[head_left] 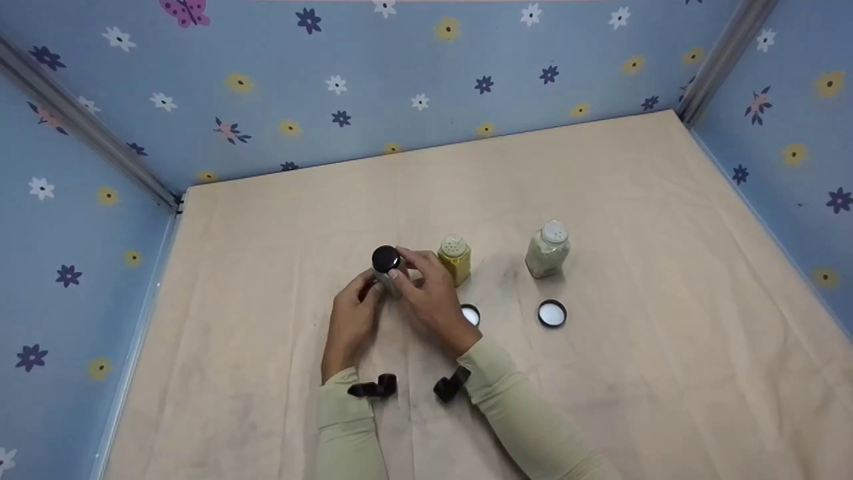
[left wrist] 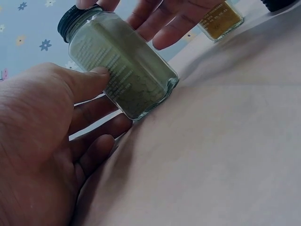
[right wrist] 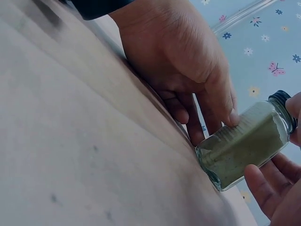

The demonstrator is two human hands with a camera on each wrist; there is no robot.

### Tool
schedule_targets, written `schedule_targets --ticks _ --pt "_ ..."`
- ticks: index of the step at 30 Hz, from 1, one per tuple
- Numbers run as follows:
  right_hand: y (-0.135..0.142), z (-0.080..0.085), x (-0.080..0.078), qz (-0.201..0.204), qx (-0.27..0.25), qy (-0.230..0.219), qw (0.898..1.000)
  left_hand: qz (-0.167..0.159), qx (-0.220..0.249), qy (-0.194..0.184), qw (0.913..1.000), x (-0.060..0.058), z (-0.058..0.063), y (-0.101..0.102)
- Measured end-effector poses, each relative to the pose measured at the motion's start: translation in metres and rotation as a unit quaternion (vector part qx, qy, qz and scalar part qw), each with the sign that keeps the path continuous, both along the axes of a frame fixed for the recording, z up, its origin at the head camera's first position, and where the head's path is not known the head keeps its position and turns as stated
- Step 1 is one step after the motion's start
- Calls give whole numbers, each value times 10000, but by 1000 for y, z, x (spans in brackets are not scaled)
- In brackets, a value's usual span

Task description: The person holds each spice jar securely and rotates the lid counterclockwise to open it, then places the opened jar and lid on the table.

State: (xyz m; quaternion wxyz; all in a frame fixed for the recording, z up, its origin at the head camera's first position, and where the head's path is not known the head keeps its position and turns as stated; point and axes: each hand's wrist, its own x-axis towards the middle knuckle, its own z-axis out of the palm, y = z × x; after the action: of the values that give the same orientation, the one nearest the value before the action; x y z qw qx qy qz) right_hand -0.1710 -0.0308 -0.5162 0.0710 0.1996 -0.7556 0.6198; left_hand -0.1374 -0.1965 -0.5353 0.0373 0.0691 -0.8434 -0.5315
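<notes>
A glass spice jar of greenish powder stands on the cloth, its black lid on top. My left hand holds the jar's body, thumb on the printed side and fingers around the back. At the lid, the thumb and forefinger of my right hand pinch the rim; its other fingers extend beside the glass. Just right of that hand is a jar of yellow spice with a perforated shaker top. A black-rimmed lid with a white inside lies partly hidden behind my right wrist.
Farther right stands another spice jar, pale green, with a perforated white top. In front of it a second loose lid lies white side up. A beige cloth covers the table, and blue flowered panels enclose it at the back and sides.
</notes>
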Motion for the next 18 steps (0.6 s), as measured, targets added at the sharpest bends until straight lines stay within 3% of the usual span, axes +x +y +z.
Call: schedule_targets --ticks 11,18 --pt "0 0 0 22 -373 -144 9992 -38 36 185 9998 1 0 -1" --pt "0 -1 -1 -22 -333 -98 9994 -27 64 149 9999 0 1 -1"
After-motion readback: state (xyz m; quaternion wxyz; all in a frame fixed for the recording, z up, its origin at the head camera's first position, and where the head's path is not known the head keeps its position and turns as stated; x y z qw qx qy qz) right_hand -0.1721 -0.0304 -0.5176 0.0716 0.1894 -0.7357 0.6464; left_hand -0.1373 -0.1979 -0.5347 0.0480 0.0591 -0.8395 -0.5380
